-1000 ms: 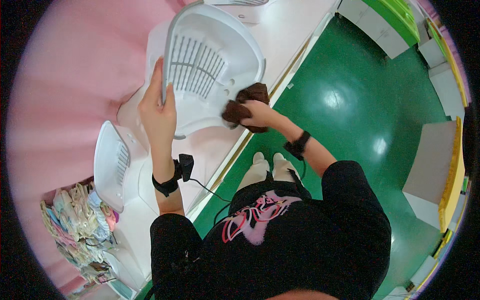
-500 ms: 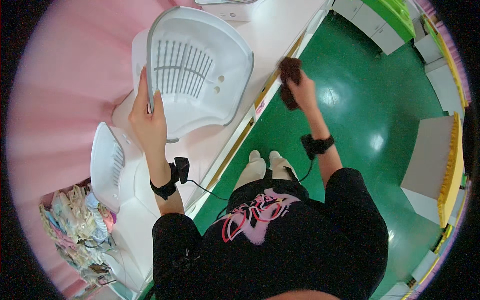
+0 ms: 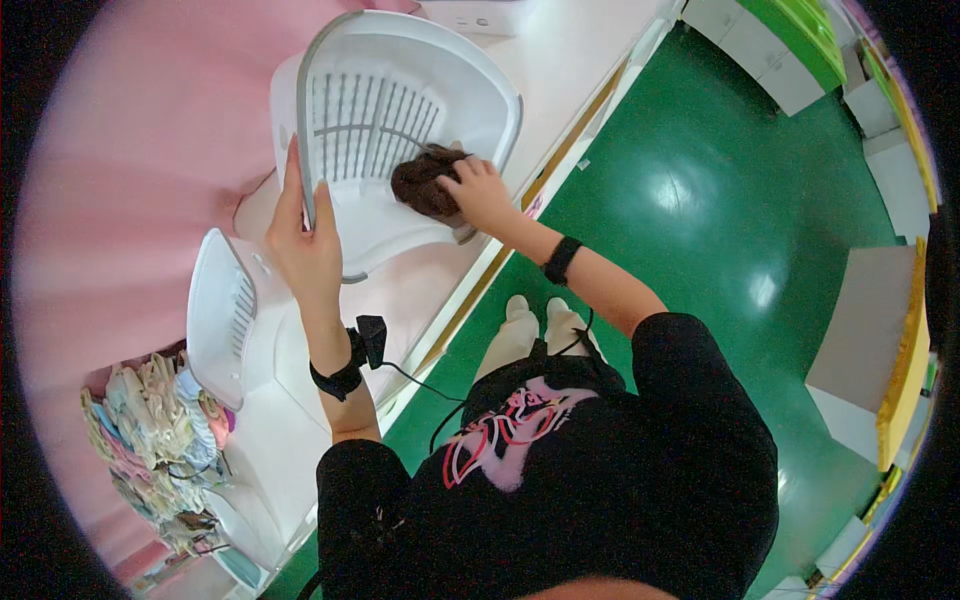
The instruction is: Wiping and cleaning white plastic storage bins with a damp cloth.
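Observation:
A white plastic laundry basket [image 3: 400, 70] with slotted walls lies tilted on its side on the white table [image 3: 590, 50]. My left hand [image 3: 305, 245] grips the basket's grey rim at its near edge. My right hand [image 3: 478, 190] presses a dark brown cloth [image 3: 420, 182] against the inside of the basket, near its lower wall. Both wrists wear black bands, and a thin cable hangs from the left one.
A second white slotted basket [image 3: 222, 315] sits on the table to the left. A pile of folded pastel clothes [image 3: 150, 440] lies at the lower left. A pink wall [image 3: 130, 150] stands behind the table. Green floor [image 3: 720, 200] with white and yellow furniture [image 3: 890, 370] spreads to the right.
My right hand swung the brown cloth out over the green floor, then brought it back inside the basket. The left hand has tilted the basket a little.

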`<action>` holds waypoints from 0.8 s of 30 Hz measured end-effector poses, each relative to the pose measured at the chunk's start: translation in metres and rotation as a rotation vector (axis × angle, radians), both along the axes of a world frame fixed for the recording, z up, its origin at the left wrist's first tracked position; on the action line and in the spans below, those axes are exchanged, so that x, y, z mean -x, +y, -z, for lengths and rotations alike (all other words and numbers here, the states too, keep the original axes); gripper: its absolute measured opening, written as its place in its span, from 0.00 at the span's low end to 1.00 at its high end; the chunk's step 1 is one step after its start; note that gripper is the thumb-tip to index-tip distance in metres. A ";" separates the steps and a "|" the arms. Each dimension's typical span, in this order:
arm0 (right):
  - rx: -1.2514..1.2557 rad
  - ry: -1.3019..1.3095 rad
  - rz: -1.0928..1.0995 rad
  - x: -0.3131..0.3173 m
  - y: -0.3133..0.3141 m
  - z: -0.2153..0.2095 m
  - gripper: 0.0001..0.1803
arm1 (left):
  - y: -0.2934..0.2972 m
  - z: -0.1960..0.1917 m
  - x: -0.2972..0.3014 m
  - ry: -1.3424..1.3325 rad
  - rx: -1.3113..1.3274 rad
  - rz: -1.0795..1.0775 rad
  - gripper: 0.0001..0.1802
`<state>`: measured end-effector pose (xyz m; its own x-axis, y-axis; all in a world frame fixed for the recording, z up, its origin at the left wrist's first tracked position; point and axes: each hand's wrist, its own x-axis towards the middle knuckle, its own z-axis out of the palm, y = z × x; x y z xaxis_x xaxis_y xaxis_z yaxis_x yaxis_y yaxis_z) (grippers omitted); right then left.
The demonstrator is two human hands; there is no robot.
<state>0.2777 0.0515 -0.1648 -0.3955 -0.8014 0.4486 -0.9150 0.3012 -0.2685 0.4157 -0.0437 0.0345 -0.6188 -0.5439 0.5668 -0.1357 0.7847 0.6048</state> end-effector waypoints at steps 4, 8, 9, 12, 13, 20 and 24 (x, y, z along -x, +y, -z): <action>-0.037 -0.119 0.199 0.025 0.048 -0.001 0.23 | -0.002 -0.002 -0.004 -0.039 0.084 0.000 0.22; 0.049 -0.300 0.488 0.096 0.134 0.024 0.19 | 0.004 -0.006 -0.002 -0.046 0.125 -0.050 0.22; 0.209 -0.284 0.615 0.098 0.152 0.015 0.19 | 0.003 -0.002 -0.001 -0.044 0.115 -0.053 0.22; 0.290 -0.318 0.901 0.097 0.176 -0.001 0.23 | 0.000 -0.001 0.000 0.036 0.134 -0.089 0.22; 0.358 -0.329 0.937 0.092 0.178 -0.007 0.23 | -0.005 -0.003 0.004 0.066 0.070 -0.092 0.22; 0.151 -0.179 0.002 -0.027 0.098 -0.025 0.24 | -0.050 -0.018 0.025 -0.024 -0.079 -0.172 0.21; 0.129 -0.051 -0.082 -0.069 0.078 -0.008 0.27 | -0.064 -0.019 0.024 -0.041 -0.071 -0.021 0.21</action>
